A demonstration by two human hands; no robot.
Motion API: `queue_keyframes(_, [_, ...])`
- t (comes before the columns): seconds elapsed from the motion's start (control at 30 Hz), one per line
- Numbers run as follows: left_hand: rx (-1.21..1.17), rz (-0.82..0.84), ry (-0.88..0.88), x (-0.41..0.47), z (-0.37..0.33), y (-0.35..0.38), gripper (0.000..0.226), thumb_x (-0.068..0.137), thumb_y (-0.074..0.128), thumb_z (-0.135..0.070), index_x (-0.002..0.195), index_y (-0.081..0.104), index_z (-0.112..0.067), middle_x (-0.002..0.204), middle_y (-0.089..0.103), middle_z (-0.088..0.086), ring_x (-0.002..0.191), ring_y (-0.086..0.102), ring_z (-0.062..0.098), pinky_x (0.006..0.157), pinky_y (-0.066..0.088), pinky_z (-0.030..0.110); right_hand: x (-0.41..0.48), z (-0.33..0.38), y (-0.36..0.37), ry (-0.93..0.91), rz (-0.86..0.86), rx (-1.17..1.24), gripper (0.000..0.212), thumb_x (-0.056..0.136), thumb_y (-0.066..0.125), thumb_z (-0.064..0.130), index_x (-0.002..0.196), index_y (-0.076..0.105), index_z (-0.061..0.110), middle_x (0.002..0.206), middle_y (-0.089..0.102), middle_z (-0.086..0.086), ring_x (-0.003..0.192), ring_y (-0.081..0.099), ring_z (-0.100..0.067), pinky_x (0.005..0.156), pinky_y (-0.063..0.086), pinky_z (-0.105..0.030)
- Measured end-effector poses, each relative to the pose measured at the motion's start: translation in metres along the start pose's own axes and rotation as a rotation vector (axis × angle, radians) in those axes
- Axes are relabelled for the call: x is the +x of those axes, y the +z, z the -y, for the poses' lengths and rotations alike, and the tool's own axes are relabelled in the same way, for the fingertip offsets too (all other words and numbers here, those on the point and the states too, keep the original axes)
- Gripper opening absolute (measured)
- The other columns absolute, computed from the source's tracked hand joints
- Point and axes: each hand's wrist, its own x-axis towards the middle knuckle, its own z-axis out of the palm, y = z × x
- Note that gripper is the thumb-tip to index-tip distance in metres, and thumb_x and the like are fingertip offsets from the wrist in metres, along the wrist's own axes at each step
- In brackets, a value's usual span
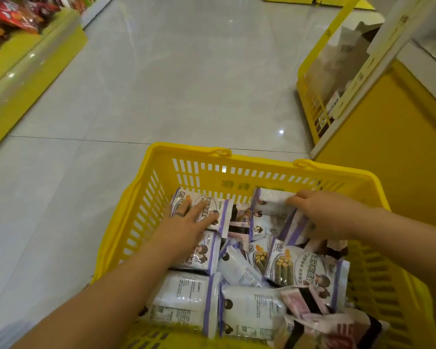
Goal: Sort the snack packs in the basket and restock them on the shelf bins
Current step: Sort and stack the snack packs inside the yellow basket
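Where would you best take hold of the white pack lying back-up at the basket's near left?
Pinch the white pack by its purple right-hand seam, coming straight down from above: it lies flat, uncovered, and that crimped edge is thin.

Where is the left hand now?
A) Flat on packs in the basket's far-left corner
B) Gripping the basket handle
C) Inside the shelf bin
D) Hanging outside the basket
A: the left hand lies with straight fingers on the packs in the far-left corner of the basket.
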Motion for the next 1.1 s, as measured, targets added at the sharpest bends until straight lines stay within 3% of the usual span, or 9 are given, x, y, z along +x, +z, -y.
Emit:
queue_keyframes(0.13, [0.015, -0.03, -0.07, 0.004, 0.012, -0.002, 0.062, 0.103, 0.035, -0.035, 0.149, -0.005, -0.044, 0.161, -0.013, 0.006, 0.147, -0.009, 0.031, 0.116, 0.004, 0.056, 0.006, -0.012, 0.008, 0.016, -0.035, 0.087, 0.047, 0.08, 0.066, 0.029, 0.123, 0.048, 0.026, 0.118, 0.052, 0.002, 0.095, 0.055, -0.018, 0.077, 0.05, -0.03])
queue_keyframes(0.3, [0.036, -0.087, 0.095, 0.014, 0.0, -0.004, 0.068, 0.1, 0.046, -0.025, 0.15, 0.002, -0.04, 0.161, -0.011, 0.004, 0.148, -0.006, 0.028, 0.118, 0.0, 0.054, 0.006, -0.019, 0.004, 0.009, -0.059, 0.164, 0.023, 0.078, 0.069, 0.036, 0.093, 0.053, 0.029, 0.093, 0.056, 0.006, 0.077, 0.048, -0.008, 0.064, 0.044, -0.025])
queue_keyframes(0.5, [0.173, -0.025, 0.32, 0.028, -0.023, -0.016, 0.06, 0.095, 0.053, -0.018, 0.147, 0.026, -0.03, 0.161, -0.008, 0.007, 0.148, -0.004, 0.032, 0.115, 0.003, 0.058, 0.014, -0.007, 0.015, -0.078, -0.047, -0.045, 0.073, 0.075, 0.07, 0.044, 0.138, 0.037, 0.028, 0.133, 0.046, 0.005, 0.118, 0.044, -0.017, 0.098, 0.04, -0.032])
queue_keyframes(0.57, [0.244, 0.01, 0.331, 0.03, -0.027, -0.018, 0.048, 0.096, 0.05, -0.022, 0.142, 0.036, -0.024, 0.161, -0.007, 0.007, 0.148, -0.004, 0.033, 0.114, 0.001, 0.061, 0.018, -0.006, 0.015, -0.063, -0.001, -0.013, 0.075, 0.077, 0.07, 0.038, 0.141, 0.035, 0.027, 0.136, 0.048, 0.004, 0.117, 0.044, -0.018, 0.098, 0.041, -0.033])
queue_keyframes(0.73, [0.186, 0.029, 0.121, 0.025, -0.005, -0.011, 0.047, 0.101, 0.037, -0.035, 0.146, 0.027, -0.034, 0.162, -0.004, -0.001, 0.148, -0.003, 0.031, 0.114, -0.002, 0.062, 0.012, -0.01, 0.006, -0.077, -0.025, 0.053, 0.06, 0.073, 0.072, 0.045, 0.127, 0.049, 0.029, 0.12, 0.055, 0.005, 0.108, 0.047, -0.016, 0.09, 0.045, -0.032])
queue_keyframes(0.8, [0.062, 0.037, 0.126, 0.019, 0.0, -0.011, 0.047, 0.102, 0.032, -0.037, 0.147, 0.021, -0.04, 0.162, -0.005, -0.005, 0.148, -0.002, 0.027, 0.116, -0.002, 0.056, 0.002, -0.012, -0.001, -0.063, -0.098, 0.207, 0.059, 0.07, 0.074, 0.05, 0.122, 0.051, 0.032, 0.117, 0.054, 0.01, 0.105, 0.05, -0.011, 0.089, 0.047, -0.03])
queue_keyframes(0.9, [-0.289, -0.069, 0.089, 0.011, -0.004, -0.025, 0.047, 0.101, 0.035, -0.039, 0.147, 0.024, -0.041, 0.16, 0.011, -0.008, 0.144, 0.022, 0.019, 0.117, 0.014, 0.045, -0.014, -0.012, -0.022, -0.057, -0.24, 0.45, 0.051, 0.065, 0.077, 0.046, 0.109, 0.053, 0.038, 0.103, 0.055, 0.019, 0.091, 0.053, -0.003, 0.076, 0.049, -0.024])
queue_keyframes(1.0, [-0.788, -0.258, 0.014, 0.001, -0.013, -0.052, 0.053, 0.09, 0.039, -0.065, 0.139, 0.036, -0.045, 0.144, 0.037, -0.018, 0.125, 0.042, -0.003, 0.103, 0.038, 0.031, -0.021, 0.001, -0.045, -0.057, -0.39, 0.745, 0.043, 0.063, 0.078, 0.028, 0.1, 0.057, 0.036, 0.093, 0.062, 0.015, 0.082, 0.06, -0.002, 0.066, 0.051, -0.02])
queue_keyframes(1.1, [-1.196, -0.347, 0.035, -0.008, -0.028, -0.076, 0.062, 0.075, 0.047, -0.077, 0.131, 0.036, -0.056, 0.129, 0.047, -0.031, 0.114, 0.05, -0.011, 0.09, 0.046, 0.024, -0.018, 0.027, -0.059, -0.042, -0.5, 1.186, 0.037, 0.069, 0.083, 0.019, 0.098, 0.063, 0.026, 0.083, 0.071, 0.007, 0.072, 0.068, -0.005, 0.058, 0.052, -0.017])
